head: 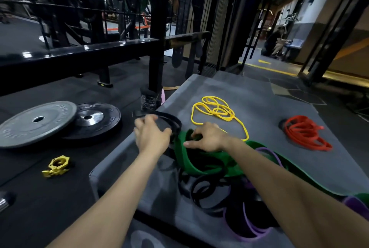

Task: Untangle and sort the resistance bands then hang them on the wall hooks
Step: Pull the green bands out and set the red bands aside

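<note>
Two piles are already sorted out and lie apart on the grey bench [249, 92]: the yellow bands [216, 111] toward the far middle, the red bands [305, 133] off to the right, each well clear of the tangle so they won't catch in it again. The rest is still knotted near the front edge: a wide green band [201, 165], black bands [203, 190] coiled under it, and purple bands [253, 229] trailing toward the near right corner.

The left hand [152, 135] has its fingers curled round a black loop [171, 121] at the bench's left edge, seemingly pulling it outward from the heap. The right hand [207, 138] presses down on the green band, fingertips pinching its folded edge, thumb stretched out to the left; it probably anchors the green so the black can slide free.

No wall hooks are visible that I can make out, so hanging looks some way off. On the floor to the left lie two plates [40, 122] and a yellow collar [57, 166].
</note>
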`<state>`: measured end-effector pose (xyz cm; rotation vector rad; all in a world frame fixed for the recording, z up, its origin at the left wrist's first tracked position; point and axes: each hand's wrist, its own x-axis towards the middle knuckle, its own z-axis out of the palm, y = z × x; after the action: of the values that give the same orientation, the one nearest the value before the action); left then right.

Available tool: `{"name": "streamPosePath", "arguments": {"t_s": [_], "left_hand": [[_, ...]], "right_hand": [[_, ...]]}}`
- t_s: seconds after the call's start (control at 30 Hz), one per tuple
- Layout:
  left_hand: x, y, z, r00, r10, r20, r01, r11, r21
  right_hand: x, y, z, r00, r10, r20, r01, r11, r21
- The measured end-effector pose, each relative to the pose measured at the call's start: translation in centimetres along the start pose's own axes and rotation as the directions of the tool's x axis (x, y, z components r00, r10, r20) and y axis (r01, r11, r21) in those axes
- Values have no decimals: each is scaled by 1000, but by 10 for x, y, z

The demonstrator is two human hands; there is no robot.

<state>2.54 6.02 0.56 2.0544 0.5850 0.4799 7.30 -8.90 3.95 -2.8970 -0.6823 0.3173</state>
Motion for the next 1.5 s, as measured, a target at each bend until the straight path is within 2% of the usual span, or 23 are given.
{"name": "streamPosePath", "arguments": {"t_s": [0.07, 0.13, 0.2, 0.27, 0.43, 0.57, 0.67, 0.8, 1.07, 1.13, 1.27, 1.4, 1.5], "left_hand": [[-7, 0, 5, 982, 186, 29, -185, 982, -44], [-18, 1, 13, 957, 254, 142, -250, 967, -42], [-25, 0, 21, 935, 187, 303, -221, 972, 82], [-27, -1, 22, 928, 93, 360, -163, 972, 169], [-22, 1, 7, 941, -2, 338, -32, 995, 96], [-19, -2, -5, 924, -105, 368, 116, 993, -9], [-16, -6, -10, 874, -173, 453, 266, 952, -150], [-15, -7, -12, 846, -188, 500, 379, 870, -315], [-9, -18, -17, 835, -187, 518, 428, 811, -398], [-8, -18, -19, 838, -166, 519, 424, 798, -429], [-7, -15, -21, 840, -131, 526, 430, 753, -499], [-12, -8, -20, 867, -107, 486, 410, 707, -576], [-13, -2, -21, 891, -111, 441, 399, 655, -641]], "right_hand": [[-3, 6, -1, 999, -13, -36, 15, 997, 70], [-9, 13, -2, 999, 5, -39, -2, 998, 69], [-15, 19, -2, 999, 28, -15, -29, 998, -56], [-22, 24, -1, 999, 35, -13, -37, 991, -129], [-26, 29, 0, 996, 33, -83, -31, 999, 19], [-19, 9, 2, 983, -34, -182, 57, 991, 117], [-12, -5, 13, 995, -56, -87, 69, 985, 161], [-9, -8, 23, 999, -41, -26, 42, 999, 28], [-7, -5, 23, 997, 2, -74, 9, 990, 139], [-10, 2, 20, 991, 47, -125, -29, 989, 142], [-21, 27, 7, 957, 185, -225, -119, 953, 279], [-28, 40, 0, 943, 226, -243, -145, 940, 309], [-31, 42, -6, 912, 251, -325, -141, 935, 325]]}}
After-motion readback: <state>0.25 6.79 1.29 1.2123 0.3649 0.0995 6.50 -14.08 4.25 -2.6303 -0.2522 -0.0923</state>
